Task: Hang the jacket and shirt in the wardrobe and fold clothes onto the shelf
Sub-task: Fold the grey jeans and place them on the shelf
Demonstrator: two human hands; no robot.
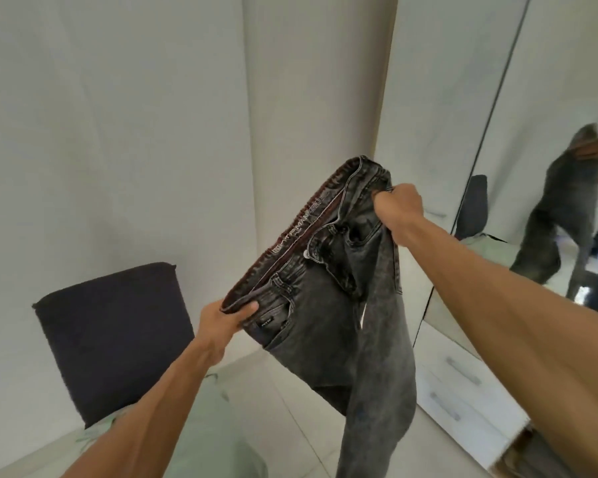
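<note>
Jeans (328, 305), dark grey acid-wash, up in the air in front of me, fly and pocket side toward me. My left hand (227, 317) pinches one end of the waistband (301, 236), thumb on top. My right hand (399, 208) is fisted round the other end, higher and farther out. The waistband runs on a slant, low and near at the left, high and far at the right. The legs hang down from it toward the tiled floor (290, 408), hems out of view. Both hands are occupied. Mirrored wardrobe door (532, 98) stands to my right, white drawers (463, 374) under it; dark chair back (114, 339) to my left, pale green cloth (201, 426) beneath my left forearm. No shelf in view. My reading: folding has not begun. Next, the waistband ends should meet, leg on leg, with the long axis kept vertical; the right hand has farther to come.
</note>
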